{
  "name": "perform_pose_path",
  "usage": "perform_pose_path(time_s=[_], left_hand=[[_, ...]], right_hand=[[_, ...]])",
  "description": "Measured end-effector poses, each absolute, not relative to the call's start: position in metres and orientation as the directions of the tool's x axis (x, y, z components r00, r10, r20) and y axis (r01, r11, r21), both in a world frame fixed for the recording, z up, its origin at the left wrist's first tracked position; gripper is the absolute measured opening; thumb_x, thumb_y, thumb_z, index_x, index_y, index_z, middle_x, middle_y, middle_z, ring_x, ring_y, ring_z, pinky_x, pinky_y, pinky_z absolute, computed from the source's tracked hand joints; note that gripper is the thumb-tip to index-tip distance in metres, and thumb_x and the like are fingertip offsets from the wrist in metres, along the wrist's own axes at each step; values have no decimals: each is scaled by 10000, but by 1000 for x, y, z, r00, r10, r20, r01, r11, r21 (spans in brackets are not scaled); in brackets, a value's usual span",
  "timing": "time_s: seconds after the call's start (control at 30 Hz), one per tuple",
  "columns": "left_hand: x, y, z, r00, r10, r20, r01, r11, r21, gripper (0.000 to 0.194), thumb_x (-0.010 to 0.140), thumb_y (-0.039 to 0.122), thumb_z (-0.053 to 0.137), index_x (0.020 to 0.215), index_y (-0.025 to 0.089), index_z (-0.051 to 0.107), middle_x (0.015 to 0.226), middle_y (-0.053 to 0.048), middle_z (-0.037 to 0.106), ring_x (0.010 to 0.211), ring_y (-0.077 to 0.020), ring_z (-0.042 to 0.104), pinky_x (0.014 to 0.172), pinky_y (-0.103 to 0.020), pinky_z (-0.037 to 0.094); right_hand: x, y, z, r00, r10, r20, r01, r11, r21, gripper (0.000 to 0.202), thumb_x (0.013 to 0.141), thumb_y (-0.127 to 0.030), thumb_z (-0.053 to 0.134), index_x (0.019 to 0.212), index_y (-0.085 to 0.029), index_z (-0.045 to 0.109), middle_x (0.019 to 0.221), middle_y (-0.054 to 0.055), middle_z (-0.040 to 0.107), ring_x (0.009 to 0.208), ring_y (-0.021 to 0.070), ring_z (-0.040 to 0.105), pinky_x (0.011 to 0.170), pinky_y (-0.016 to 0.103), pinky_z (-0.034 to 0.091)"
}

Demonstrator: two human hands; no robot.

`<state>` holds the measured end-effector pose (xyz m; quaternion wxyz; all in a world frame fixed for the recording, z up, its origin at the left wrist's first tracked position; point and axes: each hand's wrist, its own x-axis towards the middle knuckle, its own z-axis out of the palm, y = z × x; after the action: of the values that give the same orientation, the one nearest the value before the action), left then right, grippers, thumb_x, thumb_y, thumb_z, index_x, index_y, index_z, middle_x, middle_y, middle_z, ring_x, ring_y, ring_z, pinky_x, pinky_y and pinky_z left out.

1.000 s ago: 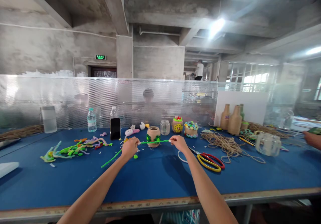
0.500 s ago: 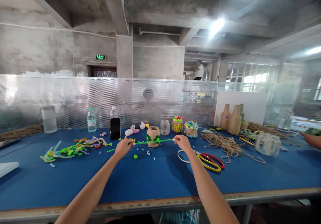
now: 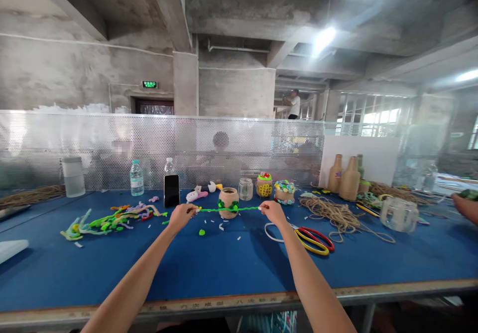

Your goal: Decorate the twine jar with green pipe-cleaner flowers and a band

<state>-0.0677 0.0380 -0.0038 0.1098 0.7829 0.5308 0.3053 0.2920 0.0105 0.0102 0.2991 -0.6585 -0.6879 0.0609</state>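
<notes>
Between my two hands a green pipe cleaner is stretched level above the blue table. My left hand pinches it near one end, with a short tip showing past the fingers. My right hand pinches the other end. Just behind the strand stands a twine-wrapped jar with dark green fuzzy trim around its middle. A small bright green fuzzy piece and several white scraps lie in front of the jar. Scissors with red and yellow handles rest beside my right forearm.
Left are a pile of coloured pipe cleaners, a phone and a water bottle. Behind stand a glass jar and two decorated jars. Right are loose twine, wrapped bottles, a glass jar and another person's hand.
The green pipe cleaner is now straighter and more level, with less of its end trailing past my left hand. My left hand has shifted slightly upward; my right hand stays nearly still.
</notes>
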Motion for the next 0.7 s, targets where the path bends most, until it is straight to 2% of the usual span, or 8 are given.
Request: perform_pose_path(time_s=[0.4,0.57,0.7], left_hand=[[-80,49,-8,311,915,258,795,-399,457,251,871,322,539,1012,116,572,1002,-58,591,883,-186,586,767,-363,508],[-91,49,-5,331,923,199,780,-386,492,266,875,346,528,970,104,584,928,-37,602,799,-171,596,698,-322,517],[-104,50,-2,334,928,162,771,-368,520,261,869,338,538,980,105,583,950,-40,599,822,-179,594,714,-331,516]], right_hand=[[297,9,11,117,936,333,872,64,-486,227,904,-304,510,1071,-161,567,1081,69,581,902,175,587,779,366,502],[299,9,11,161,933,321,849,35,-527,230,903,-304,511,1078,-166,566,1098,71,575,917,179,583,789,370,498],[301,10,10,179,936,305,809,36,-586,231,901,-302,513,1079,-165,565,1100,72,574,915,179,583,786,369,499]])
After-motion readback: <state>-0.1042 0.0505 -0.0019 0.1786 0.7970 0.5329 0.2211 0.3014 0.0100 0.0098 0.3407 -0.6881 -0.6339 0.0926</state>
